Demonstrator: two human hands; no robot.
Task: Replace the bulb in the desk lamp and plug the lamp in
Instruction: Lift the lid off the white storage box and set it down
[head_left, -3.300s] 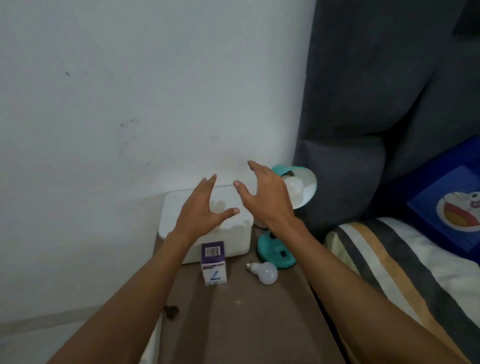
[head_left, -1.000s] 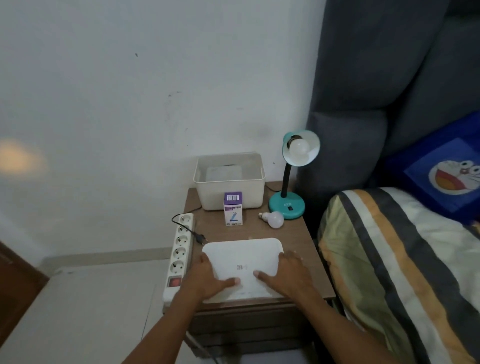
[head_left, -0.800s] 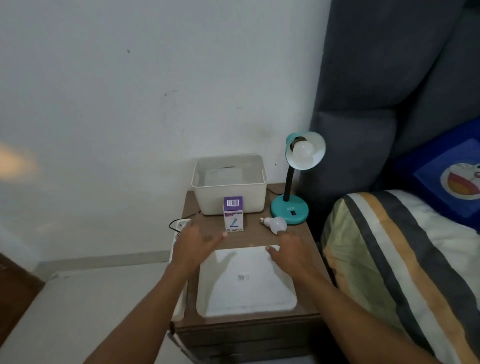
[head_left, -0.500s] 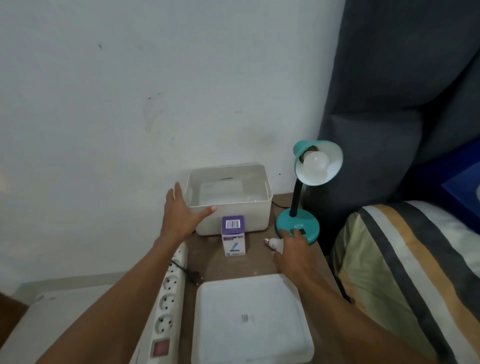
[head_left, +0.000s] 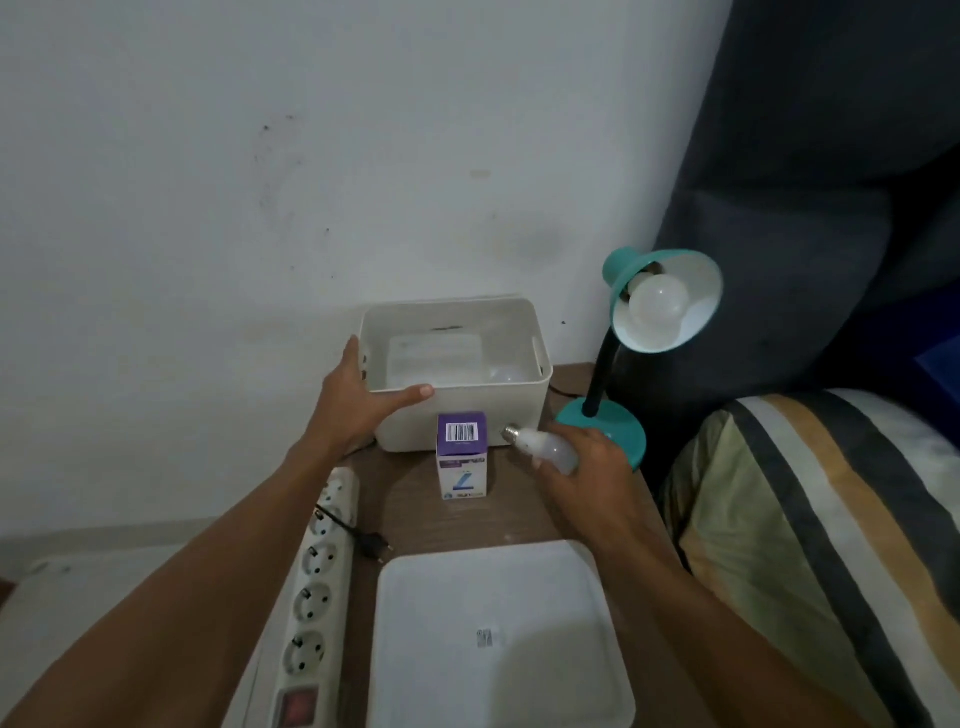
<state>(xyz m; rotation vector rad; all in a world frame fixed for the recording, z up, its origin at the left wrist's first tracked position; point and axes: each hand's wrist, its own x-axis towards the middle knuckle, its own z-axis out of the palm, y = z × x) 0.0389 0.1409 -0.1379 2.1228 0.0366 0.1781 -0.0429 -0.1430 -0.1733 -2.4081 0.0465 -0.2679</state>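
A teal desk lamp (head_left: 602, 421) stands at the back right of the wooden bedside table (head_left: 467, 519), with a white bulb (head_left: 657, 304) in its shade. My right hand (head_left: 587, 467) is closed around a loose white bulb (head_left: 540, 444), lifted just off the table with its screw base pointing left. My left hand (head_left: 356, 400) grips the front left corner of the open white box (head_left: 514, 410). A purple and white bulb carton (head_left: 462, 457) stands in front of the box. The lamp's black plug (head_left: 374, 543) lies unplugged beside the white power strip (head_left: 317, 592).
The box's white lid (head_left: 498, 634) lies flat at the table's near edge. Something white lies inside the box. A bed with a striped blanket (head_left: 810, 545) and a dark headboard (head_left: 805, 182) borders the table on the right. A white wall stands behind.
The lid came off the box and was set down at the near edge. My left hand then took the box's corner, and my right hand picked the loose bulb up from the table.
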